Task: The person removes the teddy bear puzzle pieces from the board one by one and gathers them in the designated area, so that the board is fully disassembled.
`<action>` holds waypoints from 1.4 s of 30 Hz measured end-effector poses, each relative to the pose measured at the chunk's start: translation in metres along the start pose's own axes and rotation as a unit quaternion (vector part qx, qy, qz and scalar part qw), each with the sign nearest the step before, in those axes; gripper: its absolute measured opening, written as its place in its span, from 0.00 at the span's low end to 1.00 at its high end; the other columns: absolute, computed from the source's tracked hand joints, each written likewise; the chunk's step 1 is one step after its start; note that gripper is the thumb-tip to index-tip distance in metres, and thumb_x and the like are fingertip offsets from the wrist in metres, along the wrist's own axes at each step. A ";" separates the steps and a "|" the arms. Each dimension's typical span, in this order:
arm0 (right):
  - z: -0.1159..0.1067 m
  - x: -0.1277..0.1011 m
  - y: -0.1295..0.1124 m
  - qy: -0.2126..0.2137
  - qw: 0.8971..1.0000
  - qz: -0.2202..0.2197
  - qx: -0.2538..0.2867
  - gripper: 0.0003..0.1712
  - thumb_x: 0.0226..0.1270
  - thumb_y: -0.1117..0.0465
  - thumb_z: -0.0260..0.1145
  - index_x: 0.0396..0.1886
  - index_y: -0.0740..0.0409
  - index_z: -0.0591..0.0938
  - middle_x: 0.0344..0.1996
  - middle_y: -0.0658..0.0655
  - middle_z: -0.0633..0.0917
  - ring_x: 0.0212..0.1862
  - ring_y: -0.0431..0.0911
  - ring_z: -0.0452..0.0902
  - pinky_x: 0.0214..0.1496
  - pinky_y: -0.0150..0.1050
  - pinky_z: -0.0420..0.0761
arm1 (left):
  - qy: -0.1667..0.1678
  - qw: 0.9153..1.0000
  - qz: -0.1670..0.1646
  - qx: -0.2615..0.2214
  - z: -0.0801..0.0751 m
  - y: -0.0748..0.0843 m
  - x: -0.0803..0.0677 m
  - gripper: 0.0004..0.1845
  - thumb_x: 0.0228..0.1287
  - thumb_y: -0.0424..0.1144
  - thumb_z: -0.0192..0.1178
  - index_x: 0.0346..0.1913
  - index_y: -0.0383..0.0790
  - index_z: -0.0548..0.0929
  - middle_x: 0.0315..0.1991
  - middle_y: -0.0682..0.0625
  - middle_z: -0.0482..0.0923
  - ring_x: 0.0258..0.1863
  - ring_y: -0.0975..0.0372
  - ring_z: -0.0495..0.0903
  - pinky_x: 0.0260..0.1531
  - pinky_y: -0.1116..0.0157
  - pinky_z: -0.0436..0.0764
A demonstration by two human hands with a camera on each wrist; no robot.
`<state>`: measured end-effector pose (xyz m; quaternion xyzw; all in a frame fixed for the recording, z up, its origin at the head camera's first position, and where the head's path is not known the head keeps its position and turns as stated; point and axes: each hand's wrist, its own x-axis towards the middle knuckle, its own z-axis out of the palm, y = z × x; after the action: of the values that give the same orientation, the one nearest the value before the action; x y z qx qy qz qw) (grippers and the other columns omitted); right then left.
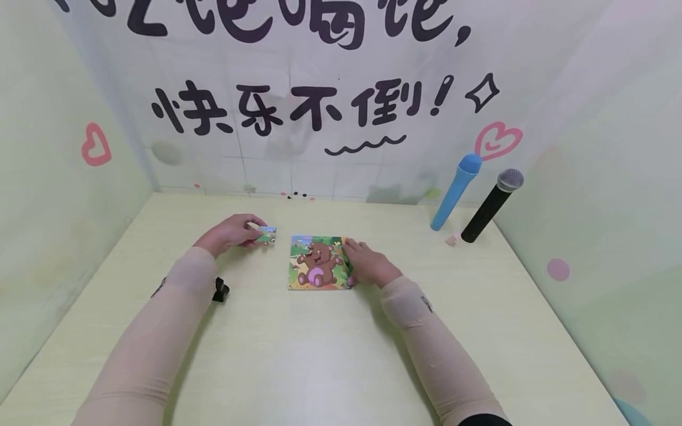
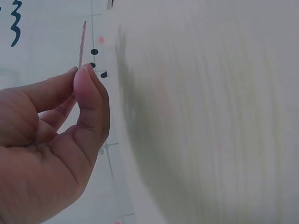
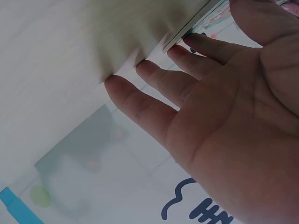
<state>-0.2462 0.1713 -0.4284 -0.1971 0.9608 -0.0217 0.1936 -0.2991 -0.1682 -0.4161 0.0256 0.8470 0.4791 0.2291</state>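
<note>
My left hand [image 1: 238,231] pinches a small, thin picture puzzle piece [image 1: 268,235] between thumb and fingers, over the table left of the bear puzzle. The left wrist view shows that puzzle piece [image 2: 82,44] nearly edge-on above the fingertips. A square puzzle [image 1: 314,266] with a brown bear on a green scene lies flat in front of me. At its right side rests my right hand [image 1: 367,263]. In the right wrist view the fingers [image 3: 140,105] of this hand are nearly straight, their tips down at the table and the puzzle's edge, with the thumb by the picture side.
A blue microphone [image 1: 453,195] and a black microphone [image 1: 487,207] with a silver head stand at the table's back right. Between their bases lies a small pale pink thing [image 1: 452,239]. A small black object [image 1: 221,290] shows beside the left sleeve. Printed cloth walls border the table [image 1: 341,355].
</note>
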 end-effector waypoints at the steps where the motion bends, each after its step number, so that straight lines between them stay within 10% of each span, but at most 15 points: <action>1: 0.000 0.000 0.000 0.001 1.000 0.000 -0.001 0.51 0.69 0.53 0.68 0.82 0.59 0.51 0.82 0.57 0.45 0.80 0.61 0.45 0.69 0.58 0.71 | 0.000 1.000 -0.001 0.001 -0.001 -0.001 0.000 0.19 0.78 0.33 0.54 0.67 0.31 0.71 0.45 0.40 0.75 0.35 0.59 0.79 0.38 0.65 0.82; 42: 0.002 0.002 0.000 0.006 1.000 0.001 0.001 0.50 0.68 0.52 0.69 0.82 0.58 0.53 0.82 0.58 0.47 0.80 0.60 0.46 0.69 0.59 0.70 | 0.084 0.988 -0.046 0.118 0.010 0.004 0.007 0.16 0.68 0.29 0.64 0.53 0.25 0.74 0.48 0.34 0.76 0.29 0.61 0.80 0.35 0.67 0.83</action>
<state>-0.2474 0.1708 -0.4307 -0.1955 0.9623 -0.0234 0.1875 -0.3024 -0.1566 -0.4200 -0.0267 0.9140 0.3654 0.1744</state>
